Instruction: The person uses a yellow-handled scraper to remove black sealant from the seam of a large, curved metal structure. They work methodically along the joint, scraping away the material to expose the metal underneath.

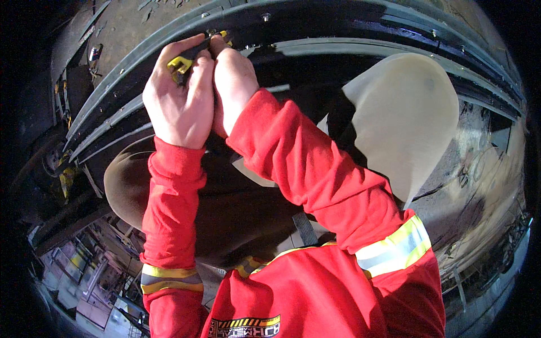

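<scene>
Both my arms, in red sleeves with reflective bands, reach up to a long dark metal beam [315, 22] in the upper part of the head view. My left hand [177, 98] is closed round a yellow-and-black hand tool [181, 63], whose exact kind I cannot make out. Pressed close beside it, my right hand [234, 79] has its fingers bent at the tool's far end, by a small bolt on the beam. Those fingertips are partly hidden, and a bit of yellow shows just beyond them.
Along the beam are more small bolts [266, 17]. Below it runs a grey metal strip [360, 48]. A large pale rounded panel [406, 112] stands to the right, and a brown rounded shape [129, 180] lies left of my left forearm. Clutter fills the lower left.
</scene>
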